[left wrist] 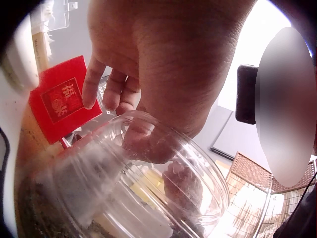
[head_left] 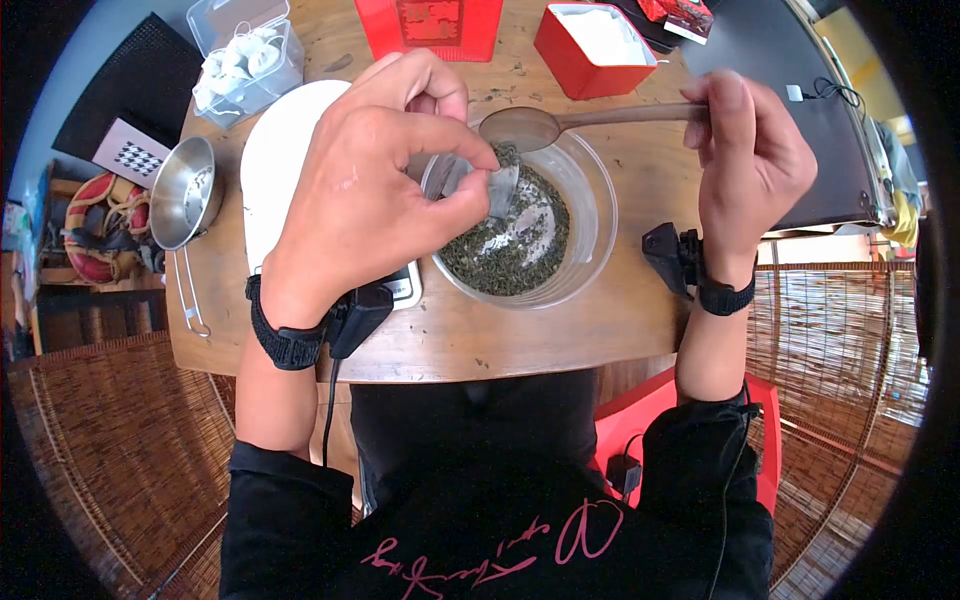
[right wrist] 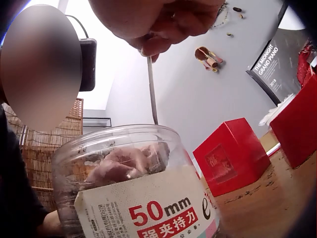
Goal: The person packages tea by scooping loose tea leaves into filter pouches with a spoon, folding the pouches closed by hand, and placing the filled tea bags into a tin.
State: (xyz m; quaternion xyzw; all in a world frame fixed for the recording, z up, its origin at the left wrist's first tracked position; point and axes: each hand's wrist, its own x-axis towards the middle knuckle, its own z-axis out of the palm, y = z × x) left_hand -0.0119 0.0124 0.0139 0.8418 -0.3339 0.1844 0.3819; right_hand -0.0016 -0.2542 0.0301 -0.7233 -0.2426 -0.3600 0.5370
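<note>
In the head view, the jar [head_left: 597,235] stands on the wooden table [head_left: 520,350], near the middle of the near edge, with dried leaves [head_left: 510,270] spread over its bottom around a pale patch. The left hand [head_left: 370,190] pinches a small bag [head_left: 503,192] between thumb and forefinger, over the jar's mouth. The right hand [head_left: 748,155] grips the spoon [head_left: 620,115] by its handle, the bowl above the jar's far rim and close to the bag; whether those two touch, I cannot tell. A metal pan [head_left: 185,195] sits at the table's left edge. At the far left corner is a clear box [head_left: 250,65] of white pouches; along the far edge are a red box [head_left: 430,30] and, toward the far right corner, an open red container [head_left: 595,65].

In the left wrist view, the left hand reaches over the jar's rim, three fingers [left wrist: 114,91] lowered beyond it; the pinch itself is hard to make out through the plastic.

In the right wrist view, the right hand holds the thin spoon handle, slanting down toward the jar. A printed label [right wrist: 148,213] — "50mm" in red and black — covers the near wall, and the left hand shows through the plastic above it.
</note>
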